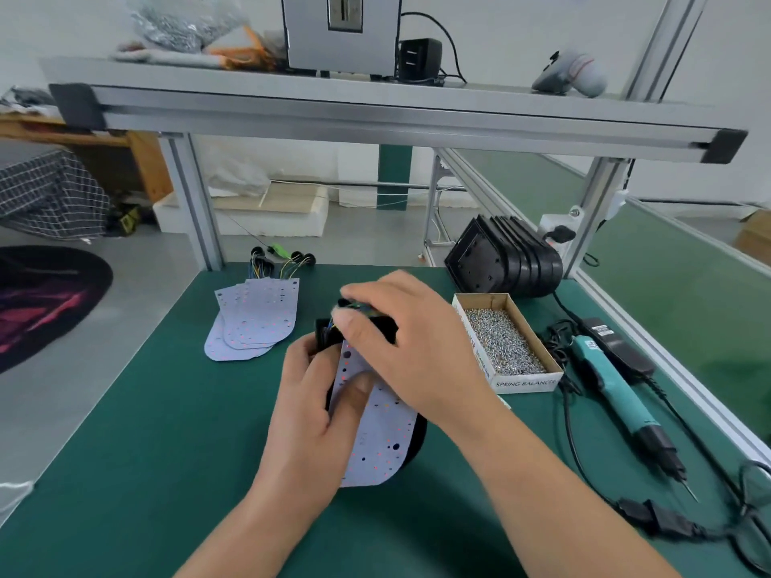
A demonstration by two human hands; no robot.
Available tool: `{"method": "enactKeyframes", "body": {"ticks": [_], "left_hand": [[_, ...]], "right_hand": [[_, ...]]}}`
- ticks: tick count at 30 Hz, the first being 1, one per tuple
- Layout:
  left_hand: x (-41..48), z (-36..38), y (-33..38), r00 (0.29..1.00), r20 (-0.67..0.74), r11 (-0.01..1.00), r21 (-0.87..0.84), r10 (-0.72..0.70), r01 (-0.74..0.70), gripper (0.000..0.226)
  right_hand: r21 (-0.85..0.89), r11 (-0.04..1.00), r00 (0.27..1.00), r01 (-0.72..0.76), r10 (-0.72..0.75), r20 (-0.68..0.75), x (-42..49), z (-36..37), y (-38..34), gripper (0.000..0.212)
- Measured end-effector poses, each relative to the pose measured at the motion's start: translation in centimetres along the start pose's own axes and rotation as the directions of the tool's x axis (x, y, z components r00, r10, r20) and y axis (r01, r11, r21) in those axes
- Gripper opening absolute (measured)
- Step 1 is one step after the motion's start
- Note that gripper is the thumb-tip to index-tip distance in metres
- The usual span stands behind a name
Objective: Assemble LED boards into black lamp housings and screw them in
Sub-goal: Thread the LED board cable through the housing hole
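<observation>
Hands meet at the middle of the green table (167,410), both on one lamp. The left hand (308,394) grips the LED board (375,431) from its left edge, fingers curled beneath and the thumb pressed flat on the pale dotted face. The board lies tilted on top of the black housing (418,431), which shows only as a dark rim along the right side and a dark corner at the far end. The right hand (413,344) arches over that far end, fingers curled and close together, thumb and forefinger pinching a small black ring (348,304) where the board's wires come out; whether the wires pass into the housing I cannot tell.

Just beyond, to the left, a fanned pile of spare boards (254,319) lies flat, its wires pointing away. To the right, near the hands, sits an open cardboard box of screws (505,344), and behind it a row of black housings (505,260) stands on edge. An electric screwdriver (613,390) with a teal grip lies well to the right, cables looped beside it
</observation>
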State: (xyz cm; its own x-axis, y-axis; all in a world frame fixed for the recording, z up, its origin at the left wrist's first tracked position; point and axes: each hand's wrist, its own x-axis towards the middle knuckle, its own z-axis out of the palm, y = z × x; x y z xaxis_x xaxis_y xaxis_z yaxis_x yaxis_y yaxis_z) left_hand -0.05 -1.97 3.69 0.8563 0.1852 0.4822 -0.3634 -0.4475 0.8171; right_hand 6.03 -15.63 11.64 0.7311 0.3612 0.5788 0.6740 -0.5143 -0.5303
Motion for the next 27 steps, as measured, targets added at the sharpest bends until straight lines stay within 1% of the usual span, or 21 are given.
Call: {"method": "enactKeyframes", "body": {"ticks": [2,4,6,9,11,13,14,17,20,24,25,27], "left_hand": [[0.0,-0.1,0.0,1.000,0.015,1.000,-0.005,-0.006,0.006,0.026],[-0.1,-0.1,-0.1,0.999,0.044,1.000,-0.024,0.008,-0.007,0.035],[-0.5,0.1,0.1,0.999,0.051,0.995,-0.101,0.006,-0.001,0.042],[-0.6,0.0,0.4,0.996,0.030,0.956,-0.277,-0.087,0.092,0.049],[-0.3,0.0,0.2,0.982,0.055,0.911,-0.367,-0.181,0.188,0.051],[0.2,-0.2,-0.3,0.964,0.094,0.875,-0.406,-0.247,0.264,0.053],[0.5,-0.3,-0.6,0.961,0.105,0.868,-0.411,-0.257,0.277,0.050],[1.0,-0.6,-1.1,0.957,0.150,0.863,-0.414,-0.247,0.288,0.041],[1.2,-0.8,-1.7,0.938,0.202,0.804,-0.483,-0.282,0.346,0.041],[1.1,-0.7,-1.9,0.922,0.233,0.742,-0.547,-0.310,0.388,0.037],[1.1,-0.6,-1.9,0.920,0.227,0.732,-0.557,-0.319,0.391,0.036],[1.0,-0.5,-1.9,0.917,0.208,0.719,-0.572,-0.339,0.395,0.036]], "right_hand": [[0.023,0.999,0.998,0.023,-0.025,0.058,-0.1,0.0,0.8,0.034],[0.131,0.991,1.000,-0.007,0.003,0.031,-0.3,0.1,1.8,0.030],[0.211,0.977,0.999,-0.032,0.036,-0.016,-0.4,0.3,2.9,0.026],[0.328,0.940,0.994,-0.092,0.106,-0.025,-0.7,0.7,4.4,0.023],[0.428,0.894,0.987,-0.134,0.158,-0.020,-0.8,0.9,5.1,0.022],[0.511,0.844,0.981,-0.163,0.195,-0.010,-0.7,1.1,5.6,0.024],[0.535,0.828,0.979,-0.167,0.205,-0.012,-0.7,1.3,5.8,0.024],[0.515,0.843,0.971,-0.157,0.227,-0.075,-0.4,1.7,6.0,0.022],[0.492,0.858,0.964,-0.149,0.237,-0.122,-0.1,1.9,5.7,0.017],[0.320,0.941,0.963,-0.107,0.179,-0.204,0.1,1.0,5.7,0.017],[0.344,0.932,0.961,-0.111,0.190,-0.203,0.2,0.7,5.7,0.016],[0.476,0.862,0.953,-0.173,0.269,-0.141,0.3,0.4,5.3,0.014]]}}
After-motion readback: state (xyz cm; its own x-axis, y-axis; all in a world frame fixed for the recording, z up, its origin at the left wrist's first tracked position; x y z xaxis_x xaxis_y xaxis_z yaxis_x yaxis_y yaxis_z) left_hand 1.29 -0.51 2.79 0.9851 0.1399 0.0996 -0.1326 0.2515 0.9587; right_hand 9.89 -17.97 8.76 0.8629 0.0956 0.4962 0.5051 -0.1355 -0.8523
